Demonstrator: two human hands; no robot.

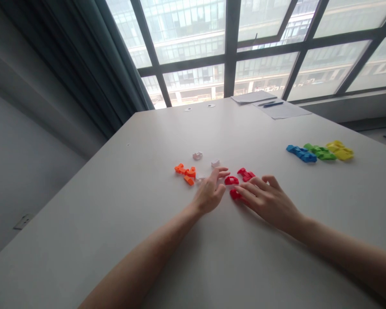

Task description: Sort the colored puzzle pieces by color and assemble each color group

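Several red plastic pieces lie between my hands: one red piece (231,180) in the middle, another (245,174) a little farther right, and a third (234,194) nearest me. My right hand (266,199) rests its fingertips on the nearest red piece, fingers stretched out and partly covering it. My left hand (211,189) is just left of the middle red piece, its fingers apart and nothing visible in them. White pieces lie beyond and beside it, one (215,163) past its fingertips, one (197,156) farther off, and another partly hidden behind the hand. Orange pieces (185,172) lie to its left.
At the right on the white table (122,223) sit rows of blue pieces (301,153), green pieces (320,151) and yellow pieces (340,150). Paper sheets (283,110) and a pen (273,104) lie at the far edge by the window. A dark curtain (93,51) hangs at the left.
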